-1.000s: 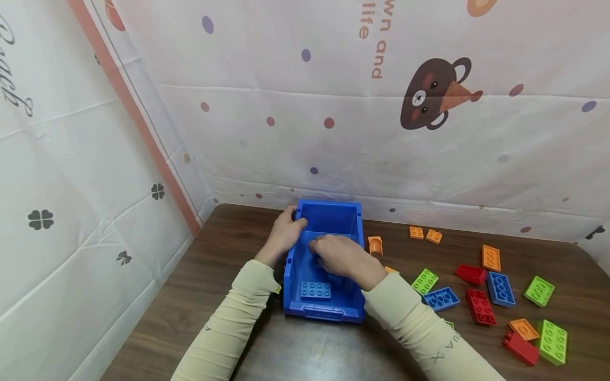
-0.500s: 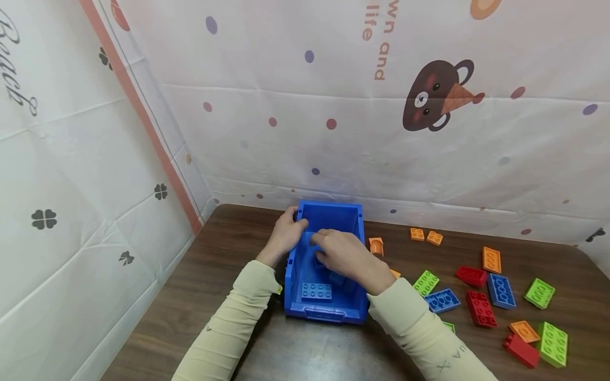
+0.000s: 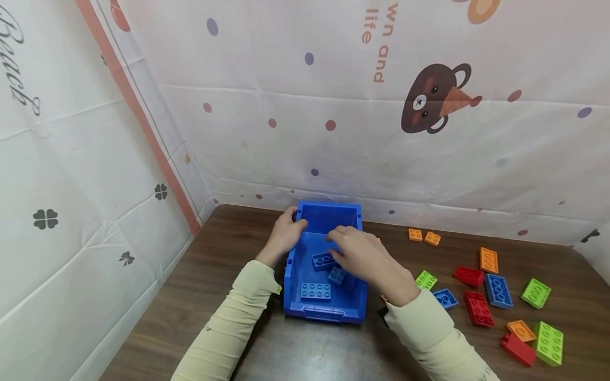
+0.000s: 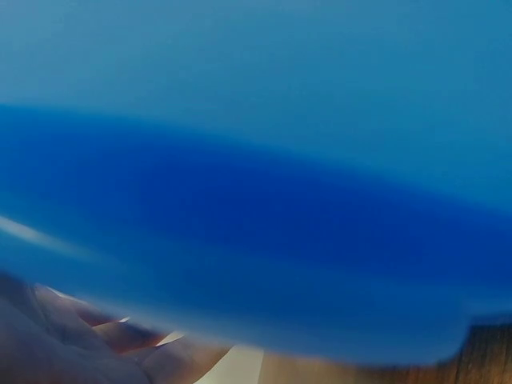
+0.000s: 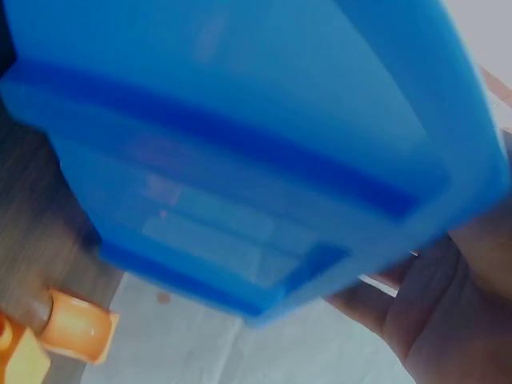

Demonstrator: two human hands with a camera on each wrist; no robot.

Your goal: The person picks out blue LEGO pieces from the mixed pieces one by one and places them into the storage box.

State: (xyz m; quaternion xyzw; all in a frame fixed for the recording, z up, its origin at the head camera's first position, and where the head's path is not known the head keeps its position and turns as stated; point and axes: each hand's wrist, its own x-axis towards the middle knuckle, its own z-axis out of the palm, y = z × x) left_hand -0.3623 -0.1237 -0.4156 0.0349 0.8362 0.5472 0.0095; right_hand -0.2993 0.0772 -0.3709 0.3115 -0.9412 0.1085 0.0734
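Observation:
A blue plastic bin (image 3: 329, 316) stands on the table. My left hand (image 3: 286, 233) grips its left side near the back, thumb over the rim. Inside lie a light blue block (image 3: 315, 291) with its studs up, a darker blue block (image 3: 323, 260) and a small blue block (image 3: 336, 275). My right hand (image 3: 362, 256) hovers above the bin's right side, fingers loosely bent and holding nothing. The bin's wall (image 4: 240, 216) fills most of the left wrist view, with part of the left hand (image 4: 72, 344) below. In the right wrist view, my right hand (image 5: 456, 312) reaches over the rim.
Building blocks lie scattered to the right: red (image 3: 478, 308), blue (image 3: 499, 291), green (image 3: 549, 343) and orange (image 3: 488, 260). An orange arched block (image 5: 80, 328) sits close beside the bin. A printed cloth (image 3: 286, 143) hangs behind the brown table (image 3: 229, 233).
My right hand has drawn back to the right and its fingers have loosened, uncovering the darker blue block and the small blue block in the bin. The left hand keeps its place.

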